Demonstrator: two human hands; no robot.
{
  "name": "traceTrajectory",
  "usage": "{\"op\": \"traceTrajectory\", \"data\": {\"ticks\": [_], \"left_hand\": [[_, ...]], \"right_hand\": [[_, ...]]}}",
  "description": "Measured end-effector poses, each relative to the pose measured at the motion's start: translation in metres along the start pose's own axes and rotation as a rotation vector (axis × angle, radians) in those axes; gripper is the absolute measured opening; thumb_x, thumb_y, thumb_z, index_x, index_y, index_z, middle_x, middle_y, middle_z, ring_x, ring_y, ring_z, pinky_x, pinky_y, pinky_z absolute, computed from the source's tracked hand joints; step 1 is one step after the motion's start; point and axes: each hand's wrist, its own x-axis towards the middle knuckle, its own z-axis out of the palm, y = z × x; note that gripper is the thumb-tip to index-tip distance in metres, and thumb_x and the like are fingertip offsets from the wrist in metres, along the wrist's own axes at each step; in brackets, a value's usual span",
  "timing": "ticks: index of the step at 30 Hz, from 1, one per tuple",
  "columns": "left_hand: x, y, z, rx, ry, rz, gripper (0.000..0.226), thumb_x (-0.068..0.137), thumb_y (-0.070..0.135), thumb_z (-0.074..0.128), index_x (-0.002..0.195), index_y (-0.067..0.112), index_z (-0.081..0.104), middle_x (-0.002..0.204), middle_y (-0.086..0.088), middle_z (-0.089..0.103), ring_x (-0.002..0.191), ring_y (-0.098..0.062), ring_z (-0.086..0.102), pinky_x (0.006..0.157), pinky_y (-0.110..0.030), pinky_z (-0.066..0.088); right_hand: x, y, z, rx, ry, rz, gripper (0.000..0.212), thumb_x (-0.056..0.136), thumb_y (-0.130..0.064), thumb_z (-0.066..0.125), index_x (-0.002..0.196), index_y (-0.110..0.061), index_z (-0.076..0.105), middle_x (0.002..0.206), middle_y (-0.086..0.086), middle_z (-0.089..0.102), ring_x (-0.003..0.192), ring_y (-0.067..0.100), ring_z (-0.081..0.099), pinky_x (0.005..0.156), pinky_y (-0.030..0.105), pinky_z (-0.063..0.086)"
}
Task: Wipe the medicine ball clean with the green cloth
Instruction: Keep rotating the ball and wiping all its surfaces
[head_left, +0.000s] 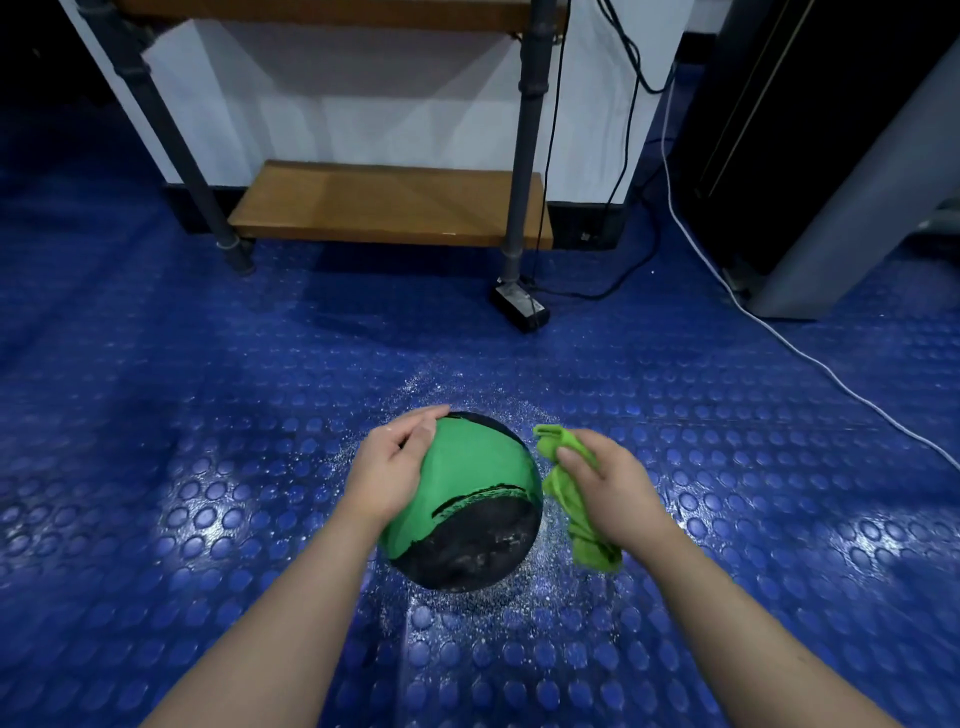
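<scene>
The medicine ball (470, 480) looks smeared, wiping remains; my left hand (389, 467) lies open on it, right hand (610, 486) clutching the green cloth (563, 486).

left hand (392, 467): palm on ball (478, 478), left side; fingers relaxed over top
right hand (608, 486): grips cloth (560, 486), thumb on top
forearms: bare, extended forward

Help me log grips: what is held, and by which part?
The right hand grips the green cloth midway; left hand rests on the medicine ball, upper left.
</scene>
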Motion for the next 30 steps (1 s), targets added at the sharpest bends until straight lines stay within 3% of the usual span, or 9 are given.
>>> {"op": "traceTrajectory", "data": {"ticks": [3,7,9,11,14,16,20,25,30], "left_hand": [[0.004,0.000,-0.018,0.011,-0.062,-0.069,0.028,0.104,0.030,0.042,0.116,0.041,0.065,0.120,0.009,0.068,0.112,-0.012,0.063,0.103,-0.042,0.047],[0.015,0.014,-0.027,0.386,0.022,-0.130,0.037,0.104,0.035,0.037,0.132,0.026,0.058,0.137,0.000,0.058,0.126,-0.021,0.052,0.105,-0.032,0.037],[0.005,0.017,-0.017,0.329,0.072,-0.171,0.045,0.101,0.045,0.039,0.139,0.024,0.052,0.144,-0.001,0.051,0.133,-0.021,0.045,0.108,-0.034,0.032],[-0.008,0.015,-0.003,0.285,0.139,-0.156,0.056,0.096,0.057,0.043,0.143,0.028,0.046,0.149,0.000,0.045,0.137,-0.019,0.040,0.112,-0.035,0.028],[-0.013,0.013,0.007,0.366,0.232,-0.086,0.059,0.090,0.059,0.051,0.140,0.027,0.050,0.144,0.000,0.050,0.132,-0.019,0.046,0.108,-0.032,0.032],[-0.014,0.010,0.006,0.339,0.245,-0.079,0.056,0.089,0.057,0.055,0.138,0.028,0.052,0.141,0.002,0.053,0.127,-0.018,0.049,0.104,-0.031,0.035],[-0.016,0.007,0.004,0.270,0.238,-0.080,0.056,0.087,0.058,0.058,0.135,0.030,0.054,0.138,0.004,0.053,0.124,-0.017,0.051,0.104,-0.035,0.038],[-0.020,0.008,0.007,0.267,0.252,-0.040,0.057,0.085,0.057,0.060,0.134,0.029,0.055,0.138,0.007,0.052,0.126,-0.013,0.048,0.104,-0.031,0.037],[-0.021,0.000,-0.001,0.183,0.267,-0.069,0.050,0.085,0.058,0.061,0.129,0.035,0.059,0.132,0.013,0.054,0.119,-0.010,0.052,0.100,-0.031,0.040]], "right_hand": [[0.005,0.009,0.003,0.294,0.075,0.166,0.013,0.096,-0.026,0.052,0.095,-0.026,0.065,0.094,0.002,0.070,0.092,0.026,0.066,0.088,0.045,0.052],[0.005,0.004,0.013,0.444,0.157,0.243,0.019,0.096,-0.027,0.050,0.086,-0.026,0.065,0.091,0.013,0.070,0.087,0.032,0.066,0.085,0.050,0.052],[0.007,-0.004,0.020,0.398,0.219,0.180,0.018,0.097,-0.027,0.049,0.087,-0.029,0.064,0.092,0.007,0.069,0.088,0.025,0.064,0.086,0.044,0.051],[0.009,-0.020,0.032,0.313,0.250,0.038,0.018,0.097,-0.026,0.048,0.102,-0.034,0.063,0.104,-0.002,0.067,0.100,0.016,0.060,0.093,0.033,0.046],[0.014,-0.040,0.058,0.063,0.146,-0.187,0.033,0.098,-0.031,0.044,0.129,-0.025,0.056,0.129,-0.006,0.054,0.122,0.007,0.042,0.102,0.016,0.026],[0.015,-0.044,0.071,-0.046,0.111,-0.222,0.035,0.099,-0.032,0.044,0.130,-0.021,0.055,0.133,-0.002,0.051,0.125,0.013,0.040,0.101,0.012,0.021],[0.027,-0.043,0.065,-0.001,0.095,-0.042,0.033,0.100,-0.030,0.040,0.123,-0.013,0.056,0.123,0.004,0.052,0.114,0.019,0.047,0.084,0.018,0.028],[0.043,-0.035,0.060,0.117,-0.005,0.276,0.044,0.102,-0.035,0.035,0.135,-0.008,0.045,0.135,0.013,0.051,0.124,0.032,0.047,0.098,0.038,0.037],[0.029,-0.046,0.067,0.061,0.075,0.214,0.040,0.102,-0.033,0.035,0.132,-0.010,0.047,0.131,0.012,0.050,0.121,0.029,0.047,0.089,0.028,0.035]]}}
